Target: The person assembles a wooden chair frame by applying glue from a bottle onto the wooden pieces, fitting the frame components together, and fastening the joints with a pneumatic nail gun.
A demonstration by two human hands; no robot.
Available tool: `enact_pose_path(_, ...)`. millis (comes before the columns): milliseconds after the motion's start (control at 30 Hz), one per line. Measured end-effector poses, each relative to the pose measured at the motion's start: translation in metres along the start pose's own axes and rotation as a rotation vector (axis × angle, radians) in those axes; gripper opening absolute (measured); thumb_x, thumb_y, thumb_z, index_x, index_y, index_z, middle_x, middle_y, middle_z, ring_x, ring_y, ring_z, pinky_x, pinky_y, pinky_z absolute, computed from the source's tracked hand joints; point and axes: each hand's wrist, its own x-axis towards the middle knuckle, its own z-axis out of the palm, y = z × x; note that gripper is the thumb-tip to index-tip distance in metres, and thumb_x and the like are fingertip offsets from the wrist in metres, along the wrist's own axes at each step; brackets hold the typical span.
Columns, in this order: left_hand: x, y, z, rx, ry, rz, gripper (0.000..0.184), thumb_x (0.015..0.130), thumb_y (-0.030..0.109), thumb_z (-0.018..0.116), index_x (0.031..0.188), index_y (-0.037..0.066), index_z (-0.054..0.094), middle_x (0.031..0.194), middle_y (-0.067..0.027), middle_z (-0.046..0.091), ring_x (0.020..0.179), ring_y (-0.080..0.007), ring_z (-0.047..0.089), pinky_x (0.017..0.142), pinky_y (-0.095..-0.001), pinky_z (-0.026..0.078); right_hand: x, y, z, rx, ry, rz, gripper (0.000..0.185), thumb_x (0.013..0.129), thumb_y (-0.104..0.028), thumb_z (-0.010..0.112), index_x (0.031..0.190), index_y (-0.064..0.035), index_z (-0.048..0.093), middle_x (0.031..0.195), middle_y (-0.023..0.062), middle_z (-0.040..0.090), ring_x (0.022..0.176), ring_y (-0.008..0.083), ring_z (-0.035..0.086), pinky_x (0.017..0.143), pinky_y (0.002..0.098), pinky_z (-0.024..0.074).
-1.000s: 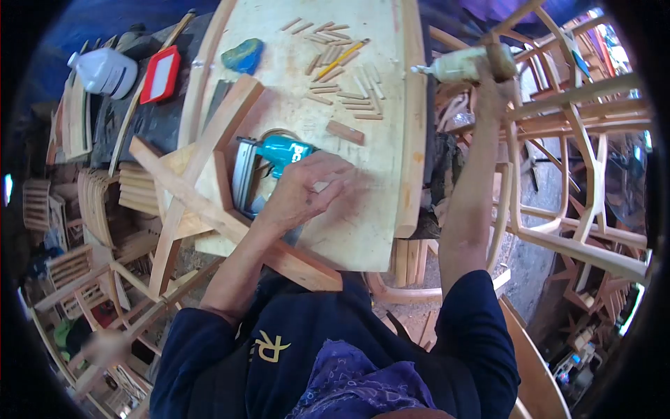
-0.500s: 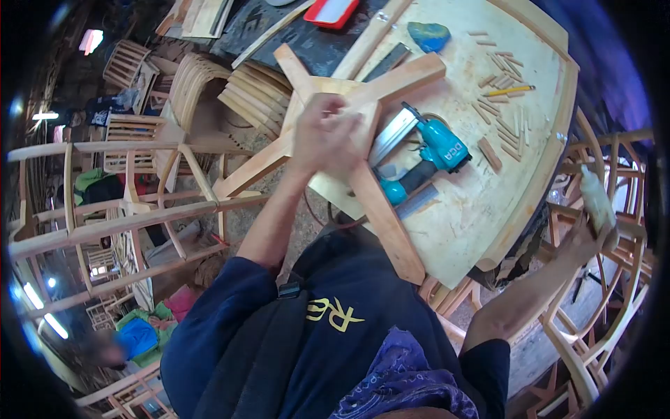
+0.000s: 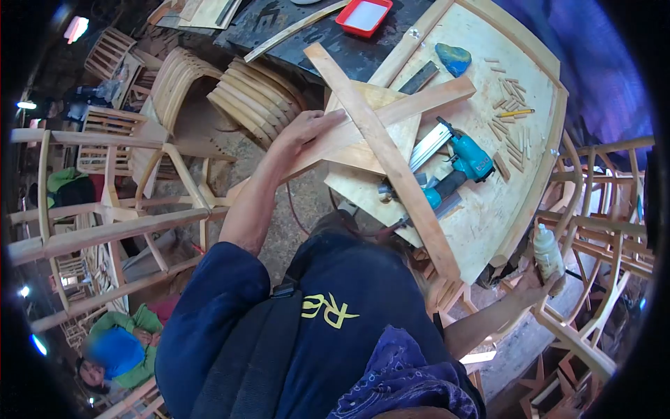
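My left hand (image 3: 306,131) grips one arm of a crossed wooden piece (image 3: 370,129), its fingers over the wood's edge. Two long bars cross there over a pale board (image 3: 401,119). To the right, held out low, my right hand (image 3: 541,285) is wrapped round the base of a whitish squeeze bottle (image 3: 547,248). A teal nail gun (image 3: 469,160) lies on the light worktop (image 3: 481,230), just right of the crossed bars. Short wooden dowels, a yellow pencil (image 3: 516,112) and a blue-yellow lump (image 3: 453,59) lie farther back.
Curved wooden parts (image 3: 255,101) are stacked beyond my left hand. A red tray (image 3: 364,17) sits on a dark surface. Chair frames (image 3: 118,222) stand on the left, others (image 3: 607,244) on the right. Another person (image 3: 118,349) is at the lower left.
The view has swung left. My left hand has gone from near the nail gun to the crossed wood, which is now turned. My right hand has lowered with the bottle, now nozzle up.
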Motion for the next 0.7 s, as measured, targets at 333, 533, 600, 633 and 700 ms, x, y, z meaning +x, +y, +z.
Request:
enact_pose_path(333, 0.01, 0.001, 0.002, -0.012, -0.053, 0.042, 0.065, 0.083, 0.031, 0.083, 0.129, -0.008, 0.059, 0.113, -0.0206, 0.07, 0.093, -0.0206, 0.072, 0.079, -0.0328, 0.058, -0.115, -0.016, 0.029, 0.099, 0.028, -0.074, 0.059, 0.092, -0.021, 0.073, 0.142, -0.0043, 0.046, 0.148, 0.0194, 0.047, 0.137, 0.0416, 0.044, 0.113, 0.067, 0.0345)
enact_pose_path(533, -0.018, 0.004, 0.014, -0.066, -0.11, 0.254, 0.053, 0.085, 0.033, 0.078, 0.117, -0.009, 0.068, 0.107, -0.0198, 0.073, 0.092, -0.0205, 0.072, 0.079, -0.0339, 0.056, -0.117, -0.014, 0.027, 0.065, 0.077, -0.016, 0.056, 0.092, -0.027, 0.073, 0.139, -0.0077, 0.049, 0.141, 0.0179, 0.052, 0.131, 0.0377, 0.05, 0.11, 0.0625, 0.0388)
enact_pose_path(600, -0.005, -0.008, 0.015, -0.06, -0.099, 0.246, 0.054, 0.086, 0.033, 0.078, 0.118, -0.009, 0.067, 0.107, -0.0199, 0.073, 0.091, -0.0207, 0.072, 0.078, -0.0338, 0.057, -0.11, -0.009, 0.021, 0.048, 0.008, 0.087, 0.057, 0.088, -0.028, 0.077, 0.137, -0.0175, 0.05, 0.139, 0.0146, 0.051, 0.128, 0.035, 0.052, 0.105, 0.0599, 0.0457)
enact_pose_path(633, -0.005, -0.012, 0.016, -0.115, -0.074, 0.234, 0.056, 0.086, 0.034, 0.079, 0.118, -0.01, 0.066, 0.105, -0.0187, 0.073, 0.088, -0.0206, 0.072, 0.076, -0.0333, 0.057, -0.107, -0.009, 0.019, 0.056, -0.003, 0.146, 0.054, 0.09, -0.027, 0.076, 0.137, -0.0163, 0.051, 0.137, 0.0144, 0.053, 0.126, 0.0346, 0.053, 0.103, 0.0592, 0.0477)
enact_pose_path(700, -0.008, -0.026, 0.016, -0.189, -0.065, 0.255, 0.063, 0.089, 0.033, 0.079, 0.127, -0.012, 0.057, 0.112, -0.0196, 0.07, 0.092, -0.0219, 0.071, 0.079, -0.0342, 0.058, -0.101, 0.005, 0.02, 0.093, -0.035, 0.295, 0.049, 0.093, -0.027, 0.073, 0.136, -0.014, 0.053, 0.133, 0.014, 0.057, 0.123, 0.0337, 0.057, 0.099, 0.0579, 0.0515)
